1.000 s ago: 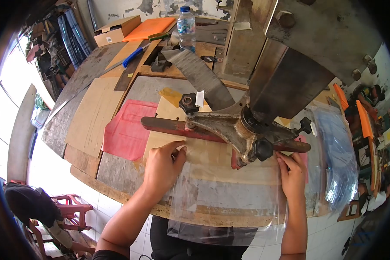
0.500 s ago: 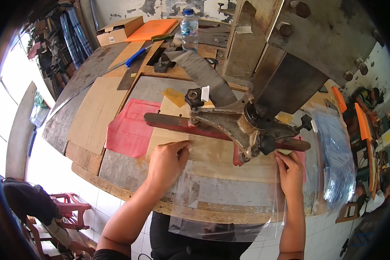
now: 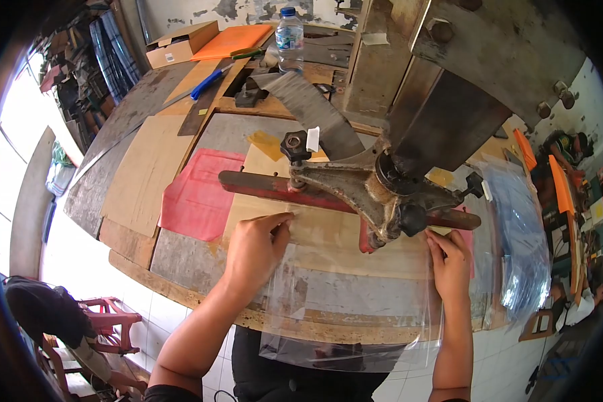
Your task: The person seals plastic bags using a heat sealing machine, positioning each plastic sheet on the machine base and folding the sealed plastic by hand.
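A clear plastic sheet (image 3: pixel 355 315) stretches between my hands and hangs over the table's front edge. My left hand (image 3: pixel 256 246) pinches its far left corner, thumb and fingers together, over a tan board (image 3: pixel 328 258). At the far right corner, my right hand (image 3: pixel 450 258) pinches the sheet just in front of the machine's bar. The metal press head (image 3: pixel 375 194), with black knobs and a red-edged bar (image 3: pixel 268 187), stands over the board beyond my hands. A pink sheet (image 3: pixel 201 194) lies left of the board.
Stacked clear plastic (image 3: pixel 519 234) lies at the right. Cardboard (image 3: pixel 147 174), a blue-handled cutter (image 3: pixel 208 84), a water bottle (image 3: pixel 289 40), an open box (image 3: pixel 181 45) and an orange folder (image 3: pixel 231 41) are on the table's left and back. Other people (image 3: pixel 50 311) are at both sides.
The view has shifted slightly. Both hands keep their pinch on the sheet and stay almost in place; the press head shows no clear movement of its own.
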### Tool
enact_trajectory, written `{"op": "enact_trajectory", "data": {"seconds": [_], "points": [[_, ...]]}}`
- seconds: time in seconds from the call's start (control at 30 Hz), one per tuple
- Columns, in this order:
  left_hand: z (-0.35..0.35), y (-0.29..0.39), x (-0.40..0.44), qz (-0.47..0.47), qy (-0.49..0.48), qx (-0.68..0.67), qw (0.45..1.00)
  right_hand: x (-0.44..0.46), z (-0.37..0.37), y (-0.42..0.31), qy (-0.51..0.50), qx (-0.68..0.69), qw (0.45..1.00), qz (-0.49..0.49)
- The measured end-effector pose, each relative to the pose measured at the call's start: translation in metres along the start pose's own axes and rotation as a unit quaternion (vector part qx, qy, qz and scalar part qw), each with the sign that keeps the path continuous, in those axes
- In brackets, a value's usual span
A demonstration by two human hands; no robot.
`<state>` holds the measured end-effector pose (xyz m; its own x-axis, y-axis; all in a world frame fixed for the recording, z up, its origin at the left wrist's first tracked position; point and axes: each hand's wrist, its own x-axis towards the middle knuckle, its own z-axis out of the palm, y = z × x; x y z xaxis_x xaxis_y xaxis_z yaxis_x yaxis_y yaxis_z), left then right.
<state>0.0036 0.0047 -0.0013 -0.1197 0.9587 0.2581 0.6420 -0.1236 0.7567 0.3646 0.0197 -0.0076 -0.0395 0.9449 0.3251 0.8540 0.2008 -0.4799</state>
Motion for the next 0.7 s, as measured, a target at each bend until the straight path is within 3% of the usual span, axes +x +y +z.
{"op": "enact_trajectory", "data": {"seconds": [0.17,0.27,0.7], "points": [[0.001,-0.001,0.0,-0.009,-0.004,-0.006,1.0,0.001,0.004,0.007,0.027,0.027,0.998,-0.042],[0.001,0.0,0.0,0.02,0.013,0.011,1.0,0.002,-0.003,-0.002,-0.015,0.003,0.999,0.032],[-0.001,0.003,0.0,-0.014,-0.003,0.009,1.0,0.0,-0.004,-0.001,0.005,0.008,1.0,0.007]]}}
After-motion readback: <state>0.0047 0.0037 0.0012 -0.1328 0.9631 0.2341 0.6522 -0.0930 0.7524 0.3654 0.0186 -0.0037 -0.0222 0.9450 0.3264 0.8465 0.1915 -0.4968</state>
